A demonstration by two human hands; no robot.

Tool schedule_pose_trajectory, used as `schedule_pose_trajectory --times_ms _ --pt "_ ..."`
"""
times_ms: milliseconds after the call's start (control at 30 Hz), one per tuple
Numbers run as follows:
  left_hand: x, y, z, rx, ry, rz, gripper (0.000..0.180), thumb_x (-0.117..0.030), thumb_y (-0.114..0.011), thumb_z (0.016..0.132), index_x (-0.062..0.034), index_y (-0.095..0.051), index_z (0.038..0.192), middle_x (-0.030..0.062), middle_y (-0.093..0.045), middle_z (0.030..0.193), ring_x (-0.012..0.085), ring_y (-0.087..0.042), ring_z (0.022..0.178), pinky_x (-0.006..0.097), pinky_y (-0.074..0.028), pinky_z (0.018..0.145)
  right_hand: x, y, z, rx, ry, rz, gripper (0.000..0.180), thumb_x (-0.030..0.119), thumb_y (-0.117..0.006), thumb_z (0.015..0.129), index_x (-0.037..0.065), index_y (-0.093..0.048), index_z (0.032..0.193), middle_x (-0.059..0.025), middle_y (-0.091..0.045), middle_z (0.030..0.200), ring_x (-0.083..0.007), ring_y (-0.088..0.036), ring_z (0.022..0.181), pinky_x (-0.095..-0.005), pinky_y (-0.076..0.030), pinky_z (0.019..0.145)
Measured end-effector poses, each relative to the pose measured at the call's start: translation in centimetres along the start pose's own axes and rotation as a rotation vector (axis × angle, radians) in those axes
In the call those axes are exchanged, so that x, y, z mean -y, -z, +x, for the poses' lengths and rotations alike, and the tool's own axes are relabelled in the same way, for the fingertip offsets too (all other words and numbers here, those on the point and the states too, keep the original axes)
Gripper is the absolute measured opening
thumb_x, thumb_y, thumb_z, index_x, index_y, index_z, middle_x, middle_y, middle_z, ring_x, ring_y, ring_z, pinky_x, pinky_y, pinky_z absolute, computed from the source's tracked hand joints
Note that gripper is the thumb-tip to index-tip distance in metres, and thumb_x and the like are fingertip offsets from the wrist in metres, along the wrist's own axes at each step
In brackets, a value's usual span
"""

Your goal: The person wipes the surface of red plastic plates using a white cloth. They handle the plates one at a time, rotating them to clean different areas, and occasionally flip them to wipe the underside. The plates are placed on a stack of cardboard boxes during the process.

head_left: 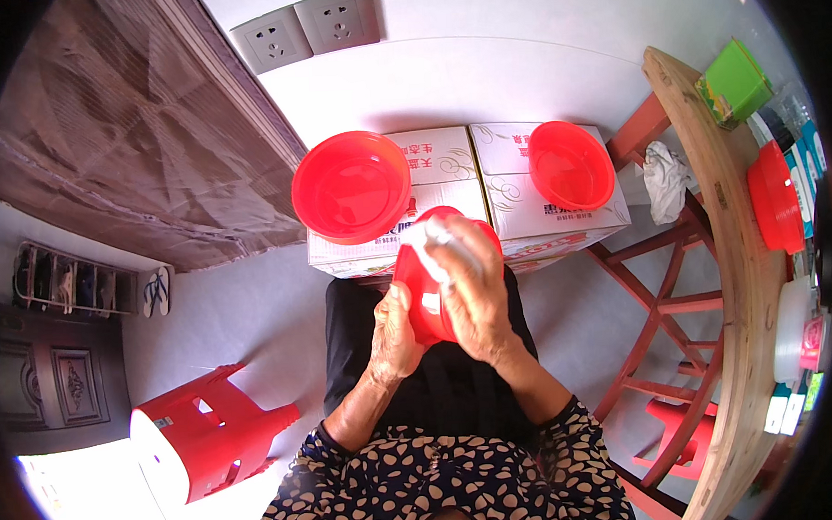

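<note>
Over my lap, my left hand (pixel 396 337) grips the near left side of a red plastic bowl (pixel 425 322), thumb against its wall. My right hand (pixel 472 299) is closed over a white cloth (pixel 425 245), pressed to the bowl's upper part; its fingers are slightly blurred. Just beyond the held bowl, a large red basin (pixel 351 187) sits on the left white carton (pixel 450 196). A smaller red basin (pixel 571 165) rests on the right carton (pixel 511 215).
To the right runs a wooden table (pixel 732 249) bearing a green box (pixel 736 82), a red basin (pixel 777 197) and other items. A crumpled white cloth (pixel 665 182) hangs by its red-brown frame. A red stool (pixel 207 432) lies tipped at left, and slippers (pixel 157 292) are near the shoe rack (pixel 73 281).
</note>
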State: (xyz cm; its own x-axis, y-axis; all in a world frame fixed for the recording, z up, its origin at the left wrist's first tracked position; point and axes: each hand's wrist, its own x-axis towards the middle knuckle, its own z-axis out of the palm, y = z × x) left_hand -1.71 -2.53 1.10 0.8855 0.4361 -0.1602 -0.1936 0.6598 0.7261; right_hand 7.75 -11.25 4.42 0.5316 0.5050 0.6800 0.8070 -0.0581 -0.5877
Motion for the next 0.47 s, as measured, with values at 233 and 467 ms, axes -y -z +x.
schedule_pose_trajectory --times_ms 233,467 --pt "-0.2 0.6 1.1 -0.095 -0.294 0.848 0.045 -0.047 -0.035 0.099 -0.0051 -0.052 0.103 0.0027 -0.057 0.085 0.0166 -0.055 0.075 0.031 -0.048 0.071 1.6 -0.3 -4.8 0.093 0.303 -0.271 0.031 0.017 -0.06 0.084 0.014 -0.065 0.114 -0.0042 -0.049 0.13 -0.0217 -0.048 0.119 -0.0409 -0.038 0.101" --pt "0.8 -0.6 1.2 -0.02 0.077 -0.299 0.042 -0.047 -0.039 0.098 -0.0104 -0.052 0.115 0.0026 -0.061 0.105 0.0163 -0.058 0.096 0.032 -0.049 0.085 1.5 1.2 -2.2 0.006 0.18 -0.091 0.038 0.015 -0.067 0.08 0.017 -0.063 0.118 -0.009 -0.048 0.133 -0.0271 -0.048 0.121 -0.042 -0.038 0.102"
